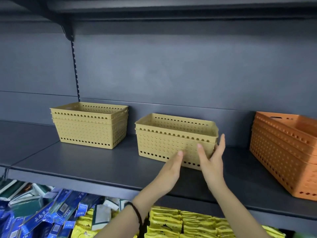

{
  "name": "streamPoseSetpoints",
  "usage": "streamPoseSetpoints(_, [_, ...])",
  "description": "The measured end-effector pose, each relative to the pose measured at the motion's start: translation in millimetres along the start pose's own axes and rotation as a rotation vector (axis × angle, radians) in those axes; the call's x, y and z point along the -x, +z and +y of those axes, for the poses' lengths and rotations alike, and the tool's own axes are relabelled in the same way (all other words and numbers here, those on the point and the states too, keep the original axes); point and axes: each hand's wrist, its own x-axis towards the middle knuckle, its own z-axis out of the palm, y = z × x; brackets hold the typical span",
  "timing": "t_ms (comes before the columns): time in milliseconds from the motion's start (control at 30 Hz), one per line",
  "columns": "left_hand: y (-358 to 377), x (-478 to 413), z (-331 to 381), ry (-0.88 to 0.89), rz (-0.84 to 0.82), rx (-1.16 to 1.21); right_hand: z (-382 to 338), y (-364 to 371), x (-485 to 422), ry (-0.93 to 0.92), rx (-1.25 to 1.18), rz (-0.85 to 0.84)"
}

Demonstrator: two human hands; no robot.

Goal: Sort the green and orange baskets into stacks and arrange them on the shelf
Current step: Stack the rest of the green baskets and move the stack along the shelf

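Two stacks of yellowish-green perforated baskets stand on the dark shelf (85,162): a left stack (89,125) near the back and a middle stack (164,140) of two. A stack of orange baskets (284,153) stands at the right, cut off by the frame edge. My left hand (171,170) is flat, fingers extended, its fingertips at the lower front wall of the middle stack. My right hand (212,162) is spread at that stack's right front corner, with fingers on the front and on the right side. Neither hand grips anything.
An upper shelf overhangs at the top, held by a bracket (67,31) on a slotted upright. Below the shelf lie blue packets (51,219) at the left and yellow packets (180,224) in the middle. A dark band circles my left wrist.
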Motion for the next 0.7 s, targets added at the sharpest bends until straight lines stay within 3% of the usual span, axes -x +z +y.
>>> streamPoseSetpoints(100, [-15.9,-11.2,3.8,0.151,0.264,-0.124,4.6,-18.9,-30.4,0.05,0.088,-0.022])
streamPoseSetpoints(167, [-33.3,-20.8,-8.1,0.207,0.523,-0.175,8.7,-30.5,-46.9,0.074,0.129,-0.066])
streamPoseSetpoints(233, [-50.4,-29.6,-23.5,0.191,0.791,-0.226,12.6,-38.5,-58.3,0.09,0.127,-0.116])
streamPoseSetpoints(300, [-65.1,-37.2,-37.0,0.072,0.933,-0.258,15.0,-40.7,-65.2,0.131,0.055,-0.132])
streamPoseSetpoints(367, [-75.0,-42.7,-45.8,-0.077,0.851,-0.085,18.3,-39.2,-69.4,0.206,-0.04,-0.11])
streamPoseSetpoints(433, [-76.0,-46.4,-50.6,-0.148,0.664,0.077,21.5,-35.2,-69.9,0.3,-0.106,-0.097])
streamPoseSetpoints(500, [-75.2,-49.9,-56.0,-0.127,0.538,0.056,24.6,-30.5,-68.8,0.347,-0.111,-0.123])
streamPoseSetpoints(700, [-87.6,-56.7,-50.4,0.005,0.477,0.041,24.3,-27.9,-73.3,0.258,-0.091,-0.189])
